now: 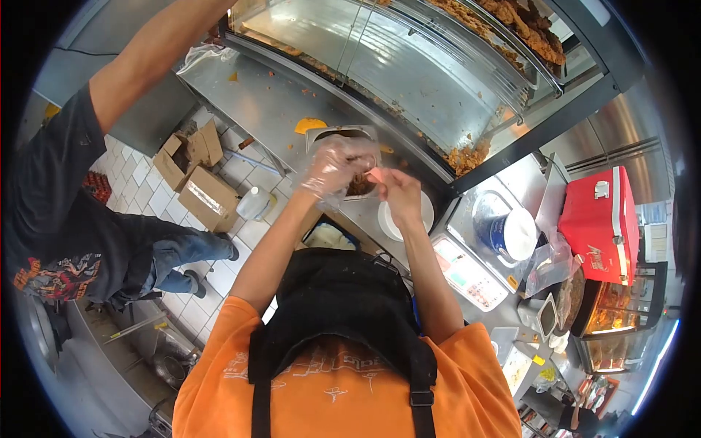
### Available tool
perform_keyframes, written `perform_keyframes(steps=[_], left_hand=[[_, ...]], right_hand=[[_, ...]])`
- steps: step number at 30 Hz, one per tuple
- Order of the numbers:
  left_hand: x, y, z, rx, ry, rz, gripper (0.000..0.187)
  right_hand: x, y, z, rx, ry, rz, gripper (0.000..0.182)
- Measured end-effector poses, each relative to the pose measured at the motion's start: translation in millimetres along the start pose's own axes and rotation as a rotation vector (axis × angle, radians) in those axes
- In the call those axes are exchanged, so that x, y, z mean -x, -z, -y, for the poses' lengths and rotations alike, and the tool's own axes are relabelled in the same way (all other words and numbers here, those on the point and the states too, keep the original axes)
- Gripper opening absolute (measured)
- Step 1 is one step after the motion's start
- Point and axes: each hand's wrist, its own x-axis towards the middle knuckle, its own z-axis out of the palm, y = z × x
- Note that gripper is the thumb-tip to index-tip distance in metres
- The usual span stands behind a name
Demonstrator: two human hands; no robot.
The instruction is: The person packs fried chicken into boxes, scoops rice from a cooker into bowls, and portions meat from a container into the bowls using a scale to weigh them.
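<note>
My left hand (334, 166), in a clear plastic glove, is over a rectangular metal container (315, 136) with brown food inside. Its fingers are curled together and reach toward my right hand (401, 196). Bare, my right hand pinches a small pink piece (375, 175) of a kind I cannot make out. The left fingertips meet that piece or lie right beside it; what they grip is partly hidden. Below my right hand stands a round white bowl (426, 213), partly covered by the wrist. A yellow-orange piece (310, 125) lies by the container's far edge.
A glass display case (394, 66) with fried food on racks borders the counter (248, 84). To the right are a scale (471, 274), a blue-and-white tub (515, 233) and a red cooler box (593, 223). At left, another person (58, 219) stands near cardboard boxes (208, 196).
</note>
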Motion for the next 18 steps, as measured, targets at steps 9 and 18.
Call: perform_keyframes(steps=[9, 18], left_hand=[[-4.5, 4.4, 1.8, -0.381, -0.056, -0.124, 0.051], [-14.9, -1.5, 12.5, -0.261, -0.069, -0.128, 0.073]], right_hand=[[2.7, -14.7, 19.8, 0.006, -0.017, 0.088, 0.024], [3.5, -19.7, 12.3, -0.104, -0.100, 0.098, 0.026]])
